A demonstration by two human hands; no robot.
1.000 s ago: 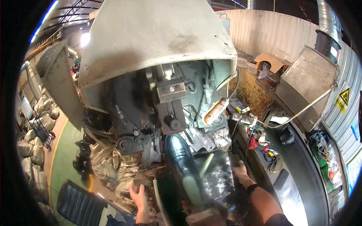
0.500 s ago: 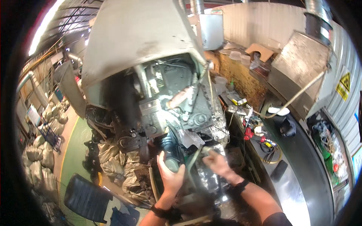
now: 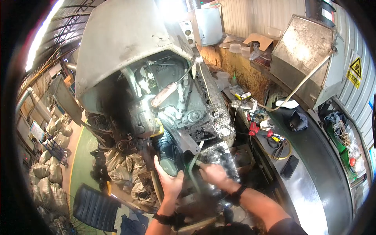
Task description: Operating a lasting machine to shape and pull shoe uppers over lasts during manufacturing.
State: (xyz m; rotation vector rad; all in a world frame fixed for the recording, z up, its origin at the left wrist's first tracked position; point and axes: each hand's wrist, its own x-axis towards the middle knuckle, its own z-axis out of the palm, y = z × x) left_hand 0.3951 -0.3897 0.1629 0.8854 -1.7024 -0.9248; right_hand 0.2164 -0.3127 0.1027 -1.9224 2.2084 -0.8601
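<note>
My left hand [image 3: 169, 184] is wrapped round the rounded greenish end of a dark shoe last [image 3: 168, 166]. A dark shoe upper [image 3: 166, 143] appears to cover its far part, reaching in under the machine head [image 3: 143, 121]. Right of it, my right hand [image 3: 213, 173] is closed, its fingertips beside a pale bent lever [image 3: 191, 168]. Whether the fingers pinch the lever or some small thing cannot be made out. A flat metal plate [image 3: 188, 141] juts out above the lever.
A large grey hood [image 3: 121, 43] covers the machine. On the right, a metal-topped bench [image 3: 301, 188] carries a phone [image 3: 290, 167], a red power tool [image 3: 254, 128] and cables. Several sacks [image 3: 117, 164] lie on the left, near a black chair [image 3: 94, 207].
The view has shifted, so the machine sits further left. My right hand, blurred before, has come down and closer to the lever and my left hand. The left hand keeps its hold.
</note>
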